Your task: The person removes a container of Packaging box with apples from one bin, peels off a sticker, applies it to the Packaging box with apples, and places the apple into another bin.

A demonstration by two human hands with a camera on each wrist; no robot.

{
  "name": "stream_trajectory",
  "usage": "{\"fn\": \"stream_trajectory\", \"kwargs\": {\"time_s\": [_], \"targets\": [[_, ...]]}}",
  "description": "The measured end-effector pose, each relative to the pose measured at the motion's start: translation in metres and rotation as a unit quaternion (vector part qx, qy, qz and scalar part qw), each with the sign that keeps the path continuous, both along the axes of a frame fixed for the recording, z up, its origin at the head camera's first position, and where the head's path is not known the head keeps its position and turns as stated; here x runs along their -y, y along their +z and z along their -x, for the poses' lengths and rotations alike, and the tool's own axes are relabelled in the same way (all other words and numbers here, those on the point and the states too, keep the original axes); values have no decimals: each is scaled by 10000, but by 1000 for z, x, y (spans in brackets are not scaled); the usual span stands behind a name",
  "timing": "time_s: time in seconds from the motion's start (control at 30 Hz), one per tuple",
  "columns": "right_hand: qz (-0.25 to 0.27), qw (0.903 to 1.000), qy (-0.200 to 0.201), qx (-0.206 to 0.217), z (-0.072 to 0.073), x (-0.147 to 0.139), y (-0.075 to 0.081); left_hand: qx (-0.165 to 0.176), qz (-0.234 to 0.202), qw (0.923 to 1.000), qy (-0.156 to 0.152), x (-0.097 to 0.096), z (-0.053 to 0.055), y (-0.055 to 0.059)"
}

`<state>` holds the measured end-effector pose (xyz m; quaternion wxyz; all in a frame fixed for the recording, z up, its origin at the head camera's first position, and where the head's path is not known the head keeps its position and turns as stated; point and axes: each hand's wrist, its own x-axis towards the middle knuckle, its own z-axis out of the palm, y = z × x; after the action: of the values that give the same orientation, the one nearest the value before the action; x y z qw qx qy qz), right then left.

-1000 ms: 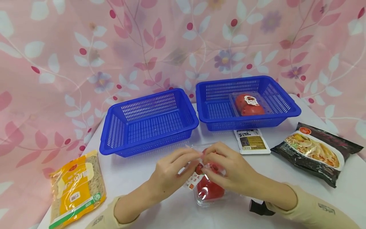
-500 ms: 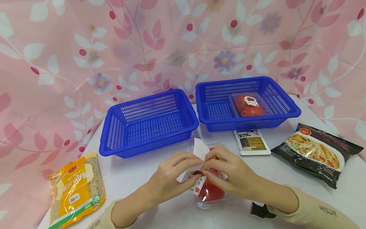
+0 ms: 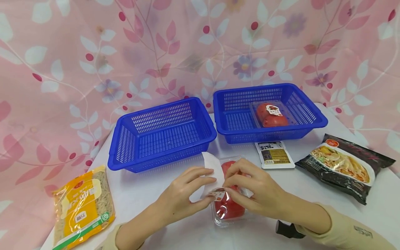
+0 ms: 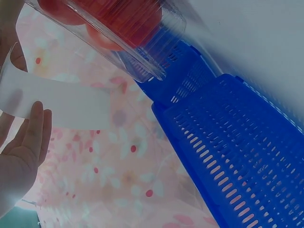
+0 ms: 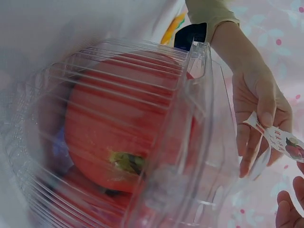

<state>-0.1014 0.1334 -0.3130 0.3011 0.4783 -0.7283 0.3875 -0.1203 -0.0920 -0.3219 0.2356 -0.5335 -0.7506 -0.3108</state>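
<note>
A clear plastic box of tomatoes rests on the white table below both hands. Over its left side, my left hand pinches a printed sticker label with a white backing strip rising from it. The right wrist view shows the label under the left thumb. My right hand pinches the label's right end, its bent fingers covering part of the box. Close up, one tomato shows a green stem through the ribbed plastic. The strip curls in the left wrist view.
Behind the hands stand two blue baskets, the left basket and the right basket, the latter with another tomato box. A yellow food bag lies left. A small pouch and black noodle bag lie right.
The white backing strip has come into view and now stands up over the box's left side. My left hand has shifted slightly left and down; the label has turned between the fingers.
</note>
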Motion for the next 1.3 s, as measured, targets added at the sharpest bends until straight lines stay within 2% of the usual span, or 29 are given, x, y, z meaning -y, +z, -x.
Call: {"fn": "stream_trajectory", "kwargs": {"time_s": [0.27,0.6,0.83,0.97,1.1,1.3], "targets": [[45,10000,66,-14,0,-1,0,140,182,9992,326,11,-3,-9],[51,10000,-13,54,-2,-4,-2,291,301,9977,537,19,-6,-19],[54,9993,-232,305,-1,-9,-3,571,638,9914,992,26,-7,-26],[36,9992,-295,250,2,-13,-4,551,845,9881,1158,31,-7,-33],[-214,9979,-483,386,6,-20,-5,606,1213,9809,1392,38,-6,-39],[-674,9923,-901,520,9,-27,-6,1053,1828,9552,2075,49,-2,-45]]}}
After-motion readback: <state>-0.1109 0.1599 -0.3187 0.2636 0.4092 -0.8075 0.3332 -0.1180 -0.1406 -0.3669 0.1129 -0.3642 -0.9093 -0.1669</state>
